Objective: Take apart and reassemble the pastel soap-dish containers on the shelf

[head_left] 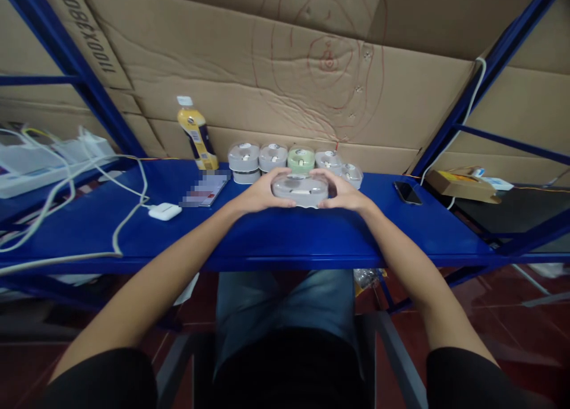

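Between my two hands is a grey oval container with a clear lid (300, 189), above the blue table. My left hand (266, 192) grips its left end, fingers behind and thumb at the front. The right end is held the same way by my right hand (341, 192). Just behind stand similar lidded containers in a row: a grey one on the left (243, 157) stacked on another, a grey one beside it (273, 157), a green one (301, 159), and grey ones on the right (328, 159). My hands hide parts of the row.
A yellow bottle (196, 134) stands at the back left, near a flat booklet-like item (208, 189). A white charger-like block (164, 211) and cables (116, 231) lie left. On the right are a phone (407, 192) and an open cardboard box (463, 186). Cardboard backs the table (307, 243).
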Motion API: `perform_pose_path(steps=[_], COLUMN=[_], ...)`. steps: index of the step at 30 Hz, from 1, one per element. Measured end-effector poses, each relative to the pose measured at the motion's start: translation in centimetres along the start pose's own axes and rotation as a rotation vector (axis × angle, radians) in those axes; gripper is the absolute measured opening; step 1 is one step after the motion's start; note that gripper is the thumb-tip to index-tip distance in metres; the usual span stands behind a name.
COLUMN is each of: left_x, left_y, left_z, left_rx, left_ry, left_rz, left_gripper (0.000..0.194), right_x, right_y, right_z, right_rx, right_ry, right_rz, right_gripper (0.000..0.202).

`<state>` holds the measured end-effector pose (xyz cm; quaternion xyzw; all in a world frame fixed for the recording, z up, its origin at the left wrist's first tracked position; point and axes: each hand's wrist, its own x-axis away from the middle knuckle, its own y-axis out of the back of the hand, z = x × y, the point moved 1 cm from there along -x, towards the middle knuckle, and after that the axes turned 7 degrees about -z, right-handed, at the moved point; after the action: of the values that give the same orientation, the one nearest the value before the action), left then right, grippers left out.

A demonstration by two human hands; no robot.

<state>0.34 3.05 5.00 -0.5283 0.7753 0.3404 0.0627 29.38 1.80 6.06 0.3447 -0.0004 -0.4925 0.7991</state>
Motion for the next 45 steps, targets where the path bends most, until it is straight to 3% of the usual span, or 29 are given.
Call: perform_pose_path(steps=[7, 15, 19, 25, 31, 36, 41, 45], left_x=[2.3, 2.3, 2.7, 3.0, 3.0, 2.7, 3.0, 3.7], left_y=[-1.1, -2.8, -2.4, -1.6, -1.3, -0.3, 2.5, 4.8], left_z=[1.9, 3.2, 3.1, 2.2, 2.0, 2.1, 2.9, 4.4], left_rx=[-0.136, -0.114, -0.156, -0.326, -0.301, -0.266, -0.296, -0.407], left_ry=[0.034, -0.045, -0.074, -0.110, -0.122, -0.117, -0.039, 0.028], left_rz=[0.012, 0.036, 0.017, 0.137, 0.132, 0.066, -0.041, -0.114], left_gripper=[0.107, 0.115, 0.129, 0.065, 0.051, 0.053, 0.063, 0.063], right_x=[0.1, -0.2, 0.4, 1.4, 1.3, 1.3, 1.7, 2.0], right_y=[-1.5, -4.7, -2.6, 2.1, 2.8, 3.1, 4.2, 4.5], right_z=[-1.3, 0.5, 0.4, -1.6, -3.2, -3.3, -2.8, -2.8], right_rx=[0.173, 0.396, 0.326, 0.337, 0.309, 0.335, 0.347, 0.372], right_ry=[-0.006, 0.147, 0.101, -0.087, -0.154, -0.184, -0.190, -0.229], right_rz=[0.128, -0.035, -0.080, -0.069, -0.053, -0.097, -0.137, -0.075], right_gripper=[0.116, 0.105, 0.093, 0.077, 0.077, 0.079, 0.083, 0.089])
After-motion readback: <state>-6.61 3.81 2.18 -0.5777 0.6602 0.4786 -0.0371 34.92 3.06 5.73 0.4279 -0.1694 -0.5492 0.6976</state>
